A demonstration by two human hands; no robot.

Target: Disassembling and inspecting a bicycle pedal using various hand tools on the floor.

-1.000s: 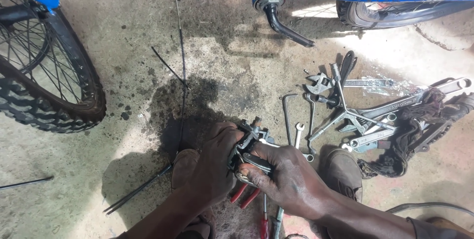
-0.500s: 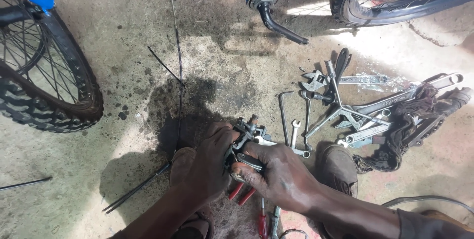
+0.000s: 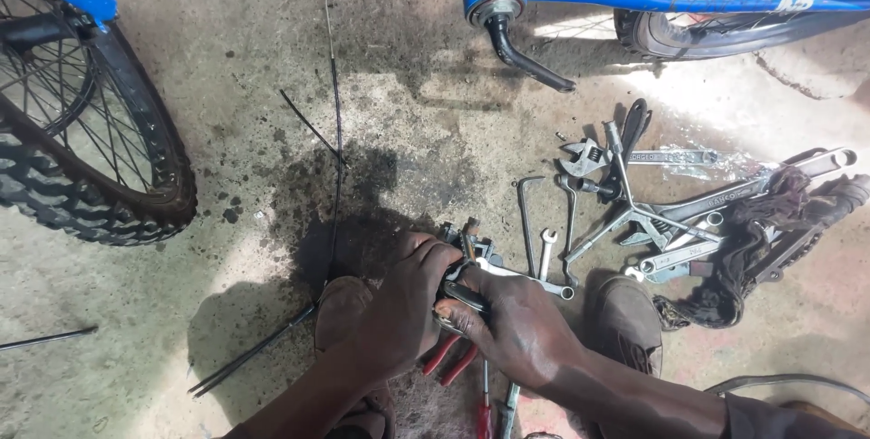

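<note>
Brake caliper (image 3: 467, 253), a small metal part, is pinched between both hands, left hand (image 3: 403, 308) and right hand (image 3: 517, 326), on the floor just beside the red-handled pliers (image 3: 449, 357), so the work looks unfinished.

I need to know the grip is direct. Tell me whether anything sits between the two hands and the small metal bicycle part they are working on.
Nothing visible does. The left hand and right hand both close directly on the small metal bicycle part. The red-handled pliers lie under the hands on the stained concrete floor, not between them and the part.
</note>
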